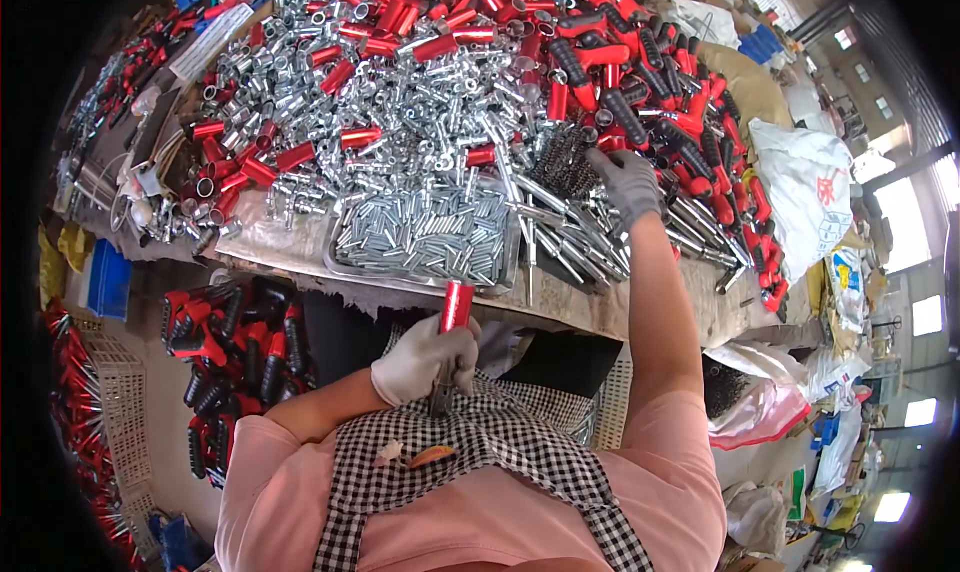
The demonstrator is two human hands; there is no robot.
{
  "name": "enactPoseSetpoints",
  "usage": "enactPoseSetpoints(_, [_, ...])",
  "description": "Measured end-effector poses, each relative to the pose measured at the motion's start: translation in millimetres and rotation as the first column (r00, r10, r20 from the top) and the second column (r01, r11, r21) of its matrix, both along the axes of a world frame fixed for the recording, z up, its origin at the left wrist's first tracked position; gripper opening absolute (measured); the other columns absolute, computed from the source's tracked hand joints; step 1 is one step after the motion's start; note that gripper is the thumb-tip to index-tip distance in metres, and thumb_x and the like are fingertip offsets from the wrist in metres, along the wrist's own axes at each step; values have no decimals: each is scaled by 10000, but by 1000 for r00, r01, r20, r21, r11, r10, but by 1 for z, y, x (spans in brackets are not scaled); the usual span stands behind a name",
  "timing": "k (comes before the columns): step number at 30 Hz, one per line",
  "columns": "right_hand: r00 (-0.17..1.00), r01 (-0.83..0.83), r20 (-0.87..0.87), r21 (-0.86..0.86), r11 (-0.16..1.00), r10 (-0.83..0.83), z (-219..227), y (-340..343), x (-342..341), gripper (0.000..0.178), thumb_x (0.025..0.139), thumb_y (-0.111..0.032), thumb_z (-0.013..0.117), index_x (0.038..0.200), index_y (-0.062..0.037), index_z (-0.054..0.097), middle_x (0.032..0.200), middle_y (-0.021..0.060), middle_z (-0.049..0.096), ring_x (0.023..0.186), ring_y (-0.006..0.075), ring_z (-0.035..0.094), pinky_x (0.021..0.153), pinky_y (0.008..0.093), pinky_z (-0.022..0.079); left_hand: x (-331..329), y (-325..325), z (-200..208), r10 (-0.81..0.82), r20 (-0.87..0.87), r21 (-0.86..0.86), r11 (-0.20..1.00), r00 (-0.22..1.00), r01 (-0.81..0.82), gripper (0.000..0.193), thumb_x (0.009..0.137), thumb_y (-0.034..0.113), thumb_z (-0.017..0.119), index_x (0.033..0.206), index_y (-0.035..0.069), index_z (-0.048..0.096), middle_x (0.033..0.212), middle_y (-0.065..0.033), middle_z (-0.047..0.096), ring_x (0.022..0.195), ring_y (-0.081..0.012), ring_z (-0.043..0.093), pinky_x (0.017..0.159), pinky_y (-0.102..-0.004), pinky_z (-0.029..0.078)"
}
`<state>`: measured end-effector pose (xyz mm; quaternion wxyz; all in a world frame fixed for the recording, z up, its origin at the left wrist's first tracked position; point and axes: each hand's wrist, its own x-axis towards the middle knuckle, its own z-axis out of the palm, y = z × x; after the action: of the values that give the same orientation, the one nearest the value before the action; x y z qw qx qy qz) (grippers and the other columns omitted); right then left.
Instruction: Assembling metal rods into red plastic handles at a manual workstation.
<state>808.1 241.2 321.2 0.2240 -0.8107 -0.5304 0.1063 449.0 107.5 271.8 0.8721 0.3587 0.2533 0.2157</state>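
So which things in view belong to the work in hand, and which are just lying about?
Likely part of the work:
red metal tube, in the gloved left hand
dark coil springs, at the gloved right hand

Probably just lying about:
white sack, right
blue bin, left
perforated plastic crate, left

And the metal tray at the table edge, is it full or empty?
Well filled, not empty: small silvery pins lie heaped across the metal tray, hiding nearly all its floor.

Gripped by the left fingers [464, 350], a glossy red tube [457, 307] stands nearly upright on the near side of the metal tray [513, 255]. Dark coiled springs [566, 168] lie heaped right of the tray, by the right fingers [606, 164].
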Motion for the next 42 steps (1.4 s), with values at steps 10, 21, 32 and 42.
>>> enactPoseSetpoints(10, [999, -45, 7, 154, 987, 44, -25, 30, 12, 456, 767, -420, 750, 914, 9, 705, 756, 166, 680, 711, 261, 653, 706, 378, 507, -7, 4, 21, 16, -158, 172, 985, 987, 12, 129, 877, 105, 547, 911, -17, 521, 664, -62, 546, 546, -153, 561, 538, -316, 508])
enactPoseSetpoints(21, [990, 84, -137, 490, 868, -19, -9, 21, -12, 469, 741, -353, 825, 996, 20, 702, 963, 139, 716, 835, 238, 670, 771, 359, 515, -13, -4, 37, 119, -190, 283, 957, 975, -61, 144, 884, 137, 608, 849, 4, 566, 639, -38, 560, 519, -111, 549, 508, -263, 458])
enactPoseSetpoints(32, [999, 43, -6, 237, 970, -42, -33, 0, -2, 570, 845, -550, 629, 977, 0, 699, 965, 263, 680, 946, 413, 648, 834, 451, 483, -28, -16, 29, 187, -305, 366, 928, 934, -67, 190, 883, 180, 615, 785, 20, 587, 584, -23, 543, 507, -93, 542, 490, -252, 434])
enactPoseSetpoints(42, [875, -454, 222, 69, 888, 430, -40, -23, -7, 373, 812, -259, 744, 1104, -54, 636, 1103, 158, 677, 1032, 335, 653, 922, 402, 511, -36, -12, 21, 178, -277, 343, 936, 944, -76, 149, 891, 129, 600, 832, 1, 551, 627, -50, 538, 509, -128, 521, 505, -286, 469])
